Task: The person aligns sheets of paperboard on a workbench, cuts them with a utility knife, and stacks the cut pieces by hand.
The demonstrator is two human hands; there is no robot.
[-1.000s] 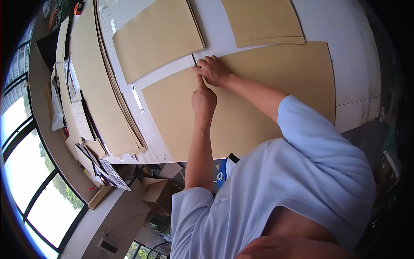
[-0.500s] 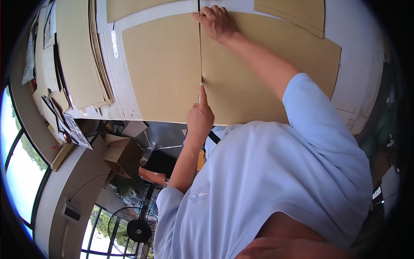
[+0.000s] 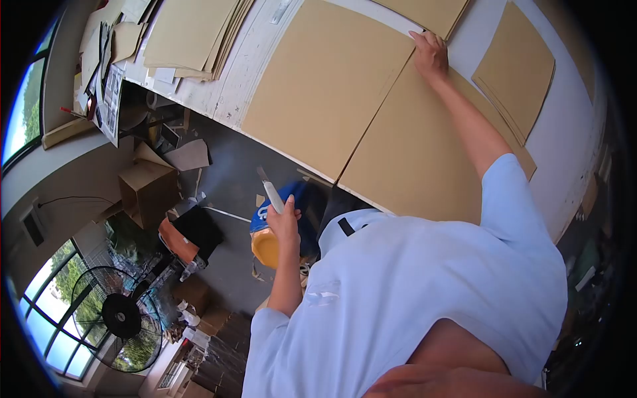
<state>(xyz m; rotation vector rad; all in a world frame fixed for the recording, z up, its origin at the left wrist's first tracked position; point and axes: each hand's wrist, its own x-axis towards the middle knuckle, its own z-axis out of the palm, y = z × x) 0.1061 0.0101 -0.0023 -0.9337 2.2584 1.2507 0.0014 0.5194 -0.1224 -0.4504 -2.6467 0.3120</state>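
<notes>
Brown board (image 3: 332,86) lies flat on white table (image 3: 232,99), split by dark slit (image 3: 369,129) running to table's near edge. Our left hand (image 3: 285,222) grips white-handled cutter (image 3: 273,197), fingers closed round handle, blade out beyond that edge. Our right hand (image 3: 432,58) rests at slit's far end, fingers bent, slightly apart. Stacked sheets (image 3: 189,36) lie leftward along near edge.
</notes>
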